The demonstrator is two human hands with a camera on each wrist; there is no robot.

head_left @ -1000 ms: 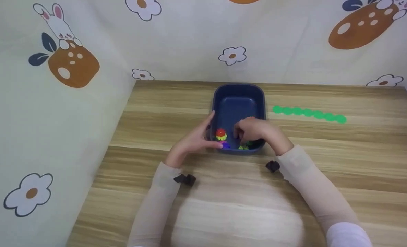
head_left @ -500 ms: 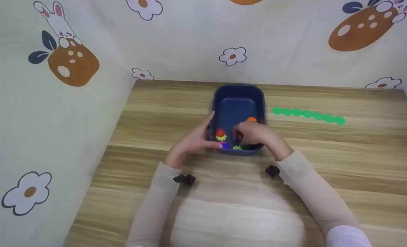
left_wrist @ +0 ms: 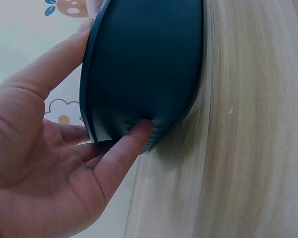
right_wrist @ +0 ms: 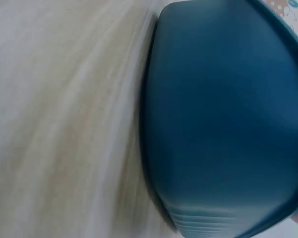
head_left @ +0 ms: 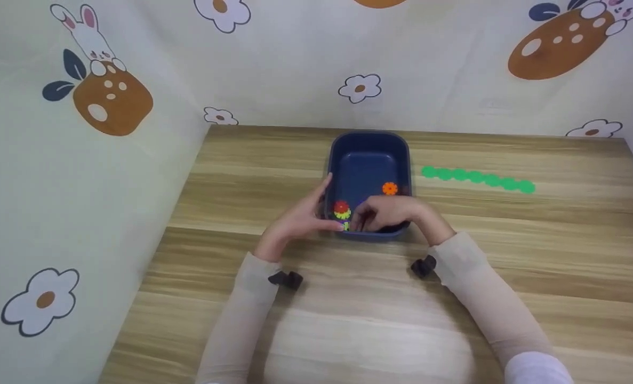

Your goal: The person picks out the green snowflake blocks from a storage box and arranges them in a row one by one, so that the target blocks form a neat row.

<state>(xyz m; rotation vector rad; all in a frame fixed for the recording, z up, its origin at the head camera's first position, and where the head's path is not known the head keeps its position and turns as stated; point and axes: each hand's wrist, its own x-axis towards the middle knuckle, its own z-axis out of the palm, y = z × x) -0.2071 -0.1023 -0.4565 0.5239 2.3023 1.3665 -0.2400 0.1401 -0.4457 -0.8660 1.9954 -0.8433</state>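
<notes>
A dark blue plastic bin (head_left: 369,140) stands on the wooden table in the head view. My left hand (head_left: 300,218) holds its near left corner, thumb at the front rim and a finger along the left rim. In the left wrist view, one fingertip (left_wrist: 146,126) presses the outer wall. My right hand (head_left: 385,212) reaches inside the bin with bent fingers; whether they pinch a piece is hidden. Small toothed plastic discs lie in the bin: an orange disc (head_left: 390,188), a red disc (head_left: 341,206), a yellow disc (head_left: 342,215) and a yellow-green piece (head_left: 346,226) by my left thumb.
A row of joined green discs (head_left: 476,177) lies on the table right of the bin. A printed cloth (head_left: 289,69) hangs behind and at the left of the table (head_left: 369,320). Dark clips (head_left: 424,266) sit at both sleeve cuffs.
My right hand has shifted slightly left and toward the front of the bin, uncovering the orange disc. A yellow-green piece has moved left toward my left thumb. My left hand stays on the bin.
</notes>
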